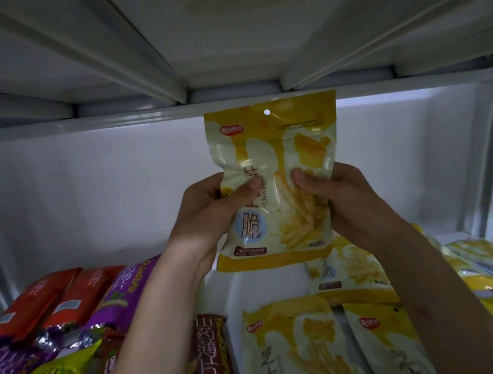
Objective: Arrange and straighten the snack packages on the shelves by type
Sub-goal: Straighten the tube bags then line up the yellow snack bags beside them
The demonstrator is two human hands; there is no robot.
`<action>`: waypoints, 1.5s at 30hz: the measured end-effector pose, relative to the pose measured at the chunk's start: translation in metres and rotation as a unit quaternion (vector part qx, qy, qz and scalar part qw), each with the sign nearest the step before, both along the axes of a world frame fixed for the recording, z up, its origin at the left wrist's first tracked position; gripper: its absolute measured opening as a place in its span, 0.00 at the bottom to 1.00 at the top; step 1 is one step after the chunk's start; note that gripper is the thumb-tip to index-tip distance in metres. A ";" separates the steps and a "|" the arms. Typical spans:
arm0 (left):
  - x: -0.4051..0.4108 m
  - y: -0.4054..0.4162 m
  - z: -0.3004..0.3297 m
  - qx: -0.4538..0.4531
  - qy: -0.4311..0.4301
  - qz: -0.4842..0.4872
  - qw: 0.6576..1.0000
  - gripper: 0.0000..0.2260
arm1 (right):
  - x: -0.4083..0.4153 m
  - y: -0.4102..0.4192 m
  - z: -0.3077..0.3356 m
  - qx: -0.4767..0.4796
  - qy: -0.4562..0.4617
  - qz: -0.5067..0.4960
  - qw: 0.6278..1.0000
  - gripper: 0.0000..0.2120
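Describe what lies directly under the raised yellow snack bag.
Under the raised yellow bag, held by both hands, is bare white shelf and another yellow bag, partly hidden by the right arm.

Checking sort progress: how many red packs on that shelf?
2: both red packs lie side by side at the shelf's back left, beside the purple pack. More may be hidden under the front pile.

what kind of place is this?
Likely a shop's snack shelf: white metal shelving, many identical yellow snack bags lying by type, red packs alongside.
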State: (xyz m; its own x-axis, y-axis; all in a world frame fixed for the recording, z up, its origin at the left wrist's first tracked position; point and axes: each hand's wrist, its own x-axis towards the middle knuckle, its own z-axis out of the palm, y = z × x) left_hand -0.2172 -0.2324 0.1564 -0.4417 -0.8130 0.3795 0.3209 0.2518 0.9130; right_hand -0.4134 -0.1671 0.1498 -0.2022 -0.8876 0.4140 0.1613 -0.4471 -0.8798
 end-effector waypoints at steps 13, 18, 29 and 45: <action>-0.013 0.006 -0.002 -0.005 0.048 0.082 0.996 0.09 | -0.001 -0.003 0.000 0.013 -0.023 -0.038 0.999 0.20; -0.012 0.006 -0.002 -0.021 0.044 0.095 0.994 0.07 | -0.005 0.000 0.001 0.010 -0.023 -0.025 0.999 0.21; -0.008 0.007 0.001 0.001 0.049 0.044 0.998 0.14 | 0.003 0.001 0.002 -0.015 0.000 -0.022 1.000 0.17; -0.006 0.004 -0.001 -0.003 0.090 0.021 0.996 0.16 | 0.004 0.005 0.006 -0.021 0.029 -0.072 0.997 0.17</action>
